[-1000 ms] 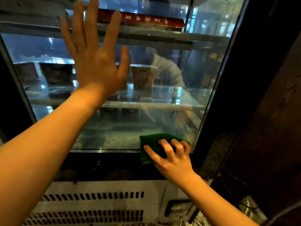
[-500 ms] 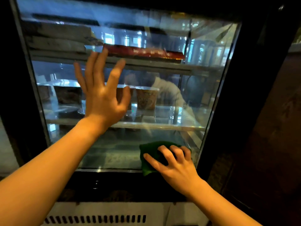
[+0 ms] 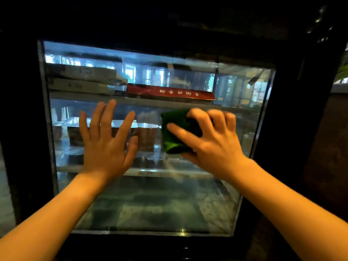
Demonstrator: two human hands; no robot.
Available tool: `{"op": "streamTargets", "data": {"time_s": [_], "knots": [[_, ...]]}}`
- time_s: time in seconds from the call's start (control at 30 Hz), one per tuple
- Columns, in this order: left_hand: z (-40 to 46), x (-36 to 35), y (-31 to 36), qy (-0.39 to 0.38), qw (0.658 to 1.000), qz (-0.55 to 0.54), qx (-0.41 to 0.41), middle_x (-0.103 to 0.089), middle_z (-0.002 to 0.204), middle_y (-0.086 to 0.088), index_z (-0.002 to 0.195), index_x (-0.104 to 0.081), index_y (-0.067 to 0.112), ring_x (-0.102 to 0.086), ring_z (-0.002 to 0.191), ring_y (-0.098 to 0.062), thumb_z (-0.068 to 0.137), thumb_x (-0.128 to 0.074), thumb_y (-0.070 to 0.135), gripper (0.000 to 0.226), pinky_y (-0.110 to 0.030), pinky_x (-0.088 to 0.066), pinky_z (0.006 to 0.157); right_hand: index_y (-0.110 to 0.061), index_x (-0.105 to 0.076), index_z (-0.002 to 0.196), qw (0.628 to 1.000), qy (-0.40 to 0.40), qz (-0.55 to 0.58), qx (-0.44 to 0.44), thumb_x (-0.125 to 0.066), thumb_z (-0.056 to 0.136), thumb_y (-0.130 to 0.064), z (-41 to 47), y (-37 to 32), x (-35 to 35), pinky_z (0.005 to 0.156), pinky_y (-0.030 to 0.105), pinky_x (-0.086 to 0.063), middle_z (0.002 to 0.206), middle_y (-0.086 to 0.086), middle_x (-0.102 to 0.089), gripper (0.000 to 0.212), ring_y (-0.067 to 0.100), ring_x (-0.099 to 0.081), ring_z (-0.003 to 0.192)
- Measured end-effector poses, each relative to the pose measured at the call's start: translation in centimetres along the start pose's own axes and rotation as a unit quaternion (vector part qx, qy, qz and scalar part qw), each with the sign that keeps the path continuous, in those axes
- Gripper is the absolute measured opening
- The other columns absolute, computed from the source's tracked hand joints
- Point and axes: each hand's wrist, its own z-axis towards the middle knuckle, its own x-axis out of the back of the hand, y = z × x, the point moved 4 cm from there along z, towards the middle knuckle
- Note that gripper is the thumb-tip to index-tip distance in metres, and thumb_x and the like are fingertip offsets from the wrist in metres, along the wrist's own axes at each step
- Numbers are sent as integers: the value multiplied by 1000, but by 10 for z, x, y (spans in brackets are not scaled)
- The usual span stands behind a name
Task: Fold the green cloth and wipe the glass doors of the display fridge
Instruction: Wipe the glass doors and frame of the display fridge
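1. The left hand lies flat on the glass door, fingers straight and spread, holding nothing. It looks to be bracing the door. If it slides or lifts away with a smear, it will leave prints on a pane that is meant to be cleaned.

2. Between the two hands, behind the glass, cups stand on a middle shelf. Above the fingertips a red box with printed characters lies on the upper shelf. Reflections on the pane make it hard to judge which patches are already wiped, so spots could be missed.

3. The green cloth sits just to the right of the left hand, folded into a thick pad and pressed against the glass at the height of the cups. Its lower left corner sticks out from under the fingers; if the fold loosens, the pad could open up and wipe unevenly.

4. The right hand covers the cloth from the right, fingers curled over it and thumb stretched across its front. The hand is blurred, which suggests a wiping stroke. Too light a grip and the cloth could slip down the pane.

5. Right of that hand runs the dark door frame. A wide stroke could knock the knuckles against it, and the strip of glass beside it could easily be skipped.
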Motion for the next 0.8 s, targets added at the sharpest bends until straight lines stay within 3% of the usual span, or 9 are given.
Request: {"op": "streamTargets", "data": {"time_s": [0.07,0.23,0.4,0.57,0.67,0.8], "knots": [[-1,-1,-2,4,1000,3,-5,-31,152,-26,142,-44,15,-24,142,-45,102,-36,40,48,-70,-14,114,-37,-56,137,1000,-11,-7,-19,-52,92,-61,21,16,2,87,48,-36,133,6,-32,51,31,-33,113],[0,-1,-1,-3,1000,7,-9,-29,151,-24,142,-44,15,-24,141,-45,101,-37,40,48,-72,-15,112,-34,-57,135,997,16,-37,-60,-58,90,-57,64,44,11,83,47,-37,130,17,-58,51,31,-37,112],[0,-1,-2,-8,1000,9,-3,-29,151,-24,142,-43,16,-24,141,-44,102,-35,41,48,-72,-16,111,-35,-47,143,991,-1,-52,-126,-43,96,-61,81,49,14,87,47,-35,140,17,-50,54,39,-43,122],[0,3,-2,-9,999,-37,12,-31,149,-31,140,-46,15,-21,141,-45,101,-43,37,45,-72,-15,111,-37,-44,144,980,0,-53,-189,-45,94,-59,81,31,12,86,46,-36,140,17,-50,55,42,-48,120],[-3,8,-10,8,998,-60,11,-27,149,-25,139,-46,15,-22,140,-46,101,-44,37,44,-70,-16,112,-37,-45,144,979,-7,-42,-202,-46,93,-55,79,17,9,84,48,-38,140,18,-50,54,42,-48,119],[-11,10,-26,13,1000,3,10,-30,150,-23,141,-46,17,-23,141,-44,101,-41,39,45,-58,-5,117,-37,-45,144,981,-27,-18,-189,-47,93,-50,72,2,-1,86,48,-35,143,17,-48,52,35,-27,121]]}}
